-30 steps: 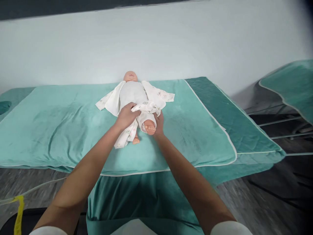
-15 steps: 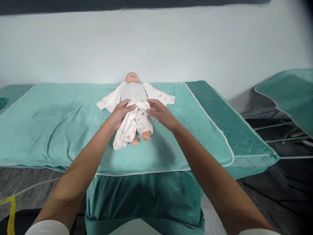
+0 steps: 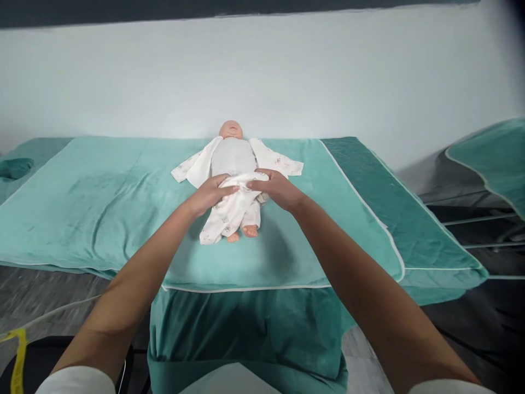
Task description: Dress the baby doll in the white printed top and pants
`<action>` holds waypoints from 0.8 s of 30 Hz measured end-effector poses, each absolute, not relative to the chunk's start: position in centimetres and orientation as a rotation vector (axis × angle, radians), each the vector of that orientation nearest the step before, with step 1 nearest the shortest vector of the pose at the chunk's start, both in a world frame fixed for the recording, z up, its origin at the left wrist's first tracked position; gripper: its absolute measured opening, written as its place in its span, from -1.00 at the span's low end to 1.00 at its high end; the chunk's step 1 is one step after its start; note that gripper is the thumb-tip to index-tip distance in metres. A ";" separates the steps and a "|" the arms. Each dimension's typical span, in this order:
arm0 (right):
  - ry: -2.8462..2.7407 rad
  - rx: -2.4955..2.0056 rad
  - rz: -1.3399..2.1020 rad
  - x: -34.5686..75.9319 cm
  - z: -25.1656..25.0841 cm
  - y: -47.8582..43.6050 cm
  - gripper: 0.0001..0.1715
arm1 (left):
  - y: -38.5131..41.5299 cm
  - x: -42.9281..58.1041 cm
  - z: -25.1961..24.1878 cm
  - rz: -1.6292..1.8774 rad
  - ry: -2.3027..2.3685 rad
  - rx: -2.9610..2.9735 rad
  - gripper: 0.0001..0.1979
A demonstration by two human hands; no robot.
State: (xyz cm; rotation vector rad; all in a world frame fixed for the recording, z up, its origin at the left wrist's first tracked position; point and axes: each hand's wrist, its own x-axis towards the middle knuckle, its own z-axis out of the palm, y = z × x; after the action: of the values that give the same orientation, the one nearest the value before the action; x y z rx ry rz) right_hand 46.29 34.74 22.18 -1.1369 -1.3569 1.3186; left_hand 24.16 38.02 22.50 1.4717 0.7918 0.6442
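A baby doll (image 3: 232, 156) lies on its back, head toward the wall, on the green bed cover. It wears an open white jacket (image 3: 276, 157) with spread sleeves and small prints. Across its hips and legs are white printed baby trousers (image 3: 229, 210), bunched at the waist; one leg hangs loose at the left, and both feet show below. My left hand (image 3: 211, 192) pinches the waist cloth at the left side, thumb on top. My right hand (image 3: 278, 189) grips the same cloth at the right, fingers partly hidden by the fabric.
A light green cover (image 3: 135, 208) lies over a darker green quilted bed (image 3: 369, 202) against a white wall (image 3: 254, 71). Another green-covered piece of furniture (image 3: 492, 164) with metal bars stands at the right. Yellow tape (image 3: 19, 361) hangs at the lower left.
The trouser waist has been spread and smoothed across the doll's hips, covering more of the legs. Both hands have moved slightly, keeping hold of the cloth. The view has shifted a little left.
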 end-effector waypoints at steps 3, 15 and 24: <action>-1.368 -1.005 1.416 45.5 21.7 34.8 -0.42 | 38.0 25.6 21.7 0.904 0.751 1.335 -0.66; -1.177 -1.113 1.217 44.5 19.7 36.5 -0.40 | 38.3 24.4 21.6 0.568 0.749 1.481 -0.50; -1.291 -1.173 1.463 43.4 21.1 34.8 -0.50 | 38.1 25.7 19.9 1.000 0.842 1.325 -0.71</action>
State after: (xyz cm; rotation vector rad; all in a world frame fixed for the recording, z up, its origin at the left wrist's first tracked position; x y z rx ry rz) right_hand 43.36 34.85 21.09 -1.1734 -1.2915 1.4633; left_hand 25.73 38.08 19.87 1.3247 0.8420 1.0002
